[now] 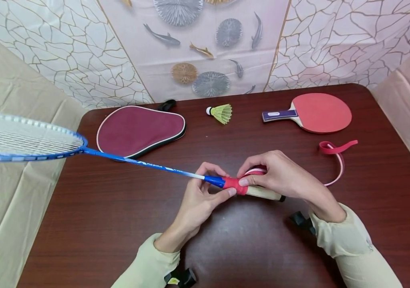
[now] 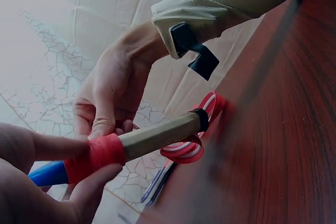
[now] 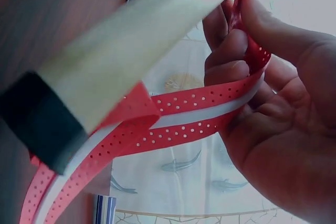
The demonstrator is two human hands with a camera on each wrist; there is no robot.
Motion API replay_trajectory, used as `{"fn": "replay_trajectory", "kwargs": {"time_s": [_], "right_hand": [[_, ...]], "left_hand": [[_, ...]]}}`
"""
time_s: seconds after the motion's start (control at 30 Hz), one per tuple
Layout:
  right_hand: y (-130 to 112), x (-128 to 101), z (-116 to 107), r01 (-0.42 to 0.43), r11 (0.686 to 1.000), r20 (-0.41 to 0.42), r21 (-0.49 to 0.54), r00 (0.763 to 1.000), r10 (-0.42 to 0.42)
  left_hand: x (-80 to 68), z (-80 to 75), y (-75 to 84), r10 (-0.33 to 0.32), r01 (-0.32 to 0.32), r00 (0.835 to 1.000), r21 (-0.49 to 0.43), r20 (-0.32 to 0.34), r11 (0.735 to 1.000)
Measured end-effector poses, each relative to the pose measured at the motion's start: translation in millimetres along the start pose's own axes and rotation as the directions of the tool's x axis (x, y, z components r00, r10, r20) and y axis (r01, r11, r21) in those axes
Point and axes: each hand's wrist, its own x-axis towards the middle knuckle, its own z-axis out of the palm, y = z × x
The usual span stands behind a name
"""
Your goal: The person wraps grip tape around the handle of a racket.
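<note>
The left hand [image 1: 205, 188] is pinching the blue-framed badminton racket [image 1: 82, 151] between thumb and curled fingers, at the wrapped start of its pale bare handle [image 2: 157, 136], held just above the dark wooden table [image 1: 125, 224]. The right hand [image 1: 280, 176] is gripping the red perforated grip tape [image 3: 194, 124], fingers curled round the strip. Risk, as judged: if tension is dropping, the tape is slackening and wrinkling; the loose tail [image 1: 334, 154] lying on the table is liable to twist.
</note>
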Motion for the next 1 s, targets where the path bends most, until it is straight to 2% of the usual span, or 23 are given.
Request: {"fn": "replay_trajectory", "kwargs": {"time_s": [0.2, 0.33, 0.47, 0.63, 0.8, 1.0], "right_hand": [[-0.8, 0.8, 4.4, -0.049, 0.999, 0.027, 0.024, 0.998, 0.048], [-1.1, 0.6, 5.9, -0.065, 0.997, 0.028, 0.030, 0.998, 0.064], [-3.2, 1.8, 8.5, -0.058, 0.997, 0.039, 0.047, 0.998, 0.056], [-5.5, 2.3, 11.2, -0.051, 0.998, 0.015, 0.025, 0.999, 0.051], [-6.5, 1.5, 11.5, -0.024, 1.000, -0.025, -0.020, 0.999, 0.024], [-7.9, -0.8, 7.4, -0.004, 0.999, -0.032, -0.037, 0.999, 0.002]], "left_hand": [[-1.7, 0.5, 2.0, -0.061, 0.061, 0.998, -0.006, -0.029, 0.998], [-1.8, 2.1, 1.0, -0.081, 0.080, 0.997, -0.028, -0.016, 0.996], [-0.9, 1.7, -1.4, -0.077, 0.077, 0.997, -0.065, -0.004, 0.995], [-0.5, -0.4, -1.8, -0.079, 0.077, 0.996, -0.043, -0.037, 0.996], [-0.8, -1.9, 0.6, -0.106, 0.104, 0.992, -0.035, -0.069, 0.994], [-1.4, -2.7, 2.3, -0.117, 0.115, 0.991, -0.039, -0.067, 0.993]]}}
